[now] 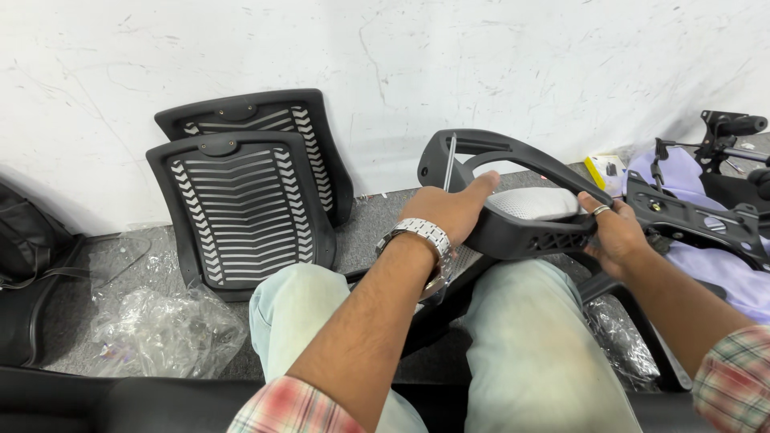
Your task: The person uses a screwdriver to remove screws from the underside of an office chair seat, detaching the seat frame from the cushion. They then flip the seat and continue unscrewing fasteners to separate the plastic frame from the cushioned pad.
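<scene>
A black plastic chair frame piece (513,232) with a curved loop and a lattice-cut bar rests above my knees. My left hand (451,210), with a metal watch on its wrist, grips the frame's left side, thumb stretched along the top. On the frame's right end my right hand (613,234), wearing a ring, is closed. A thin metal tool (449,160) stands up through the loop behind my left hand. A grey mesh surface (533,202) shows inside the loop.
Two black slatted chair backs (241,208) lean against the white wall at left. Crumpled clear plastic wrap (160,329) lies on the grey floor. A black metal chair mechanism (698,220) sits on purple cloth at right, beside a small yellow box (605,170). A black bag (24,273) is far left.
</scene>
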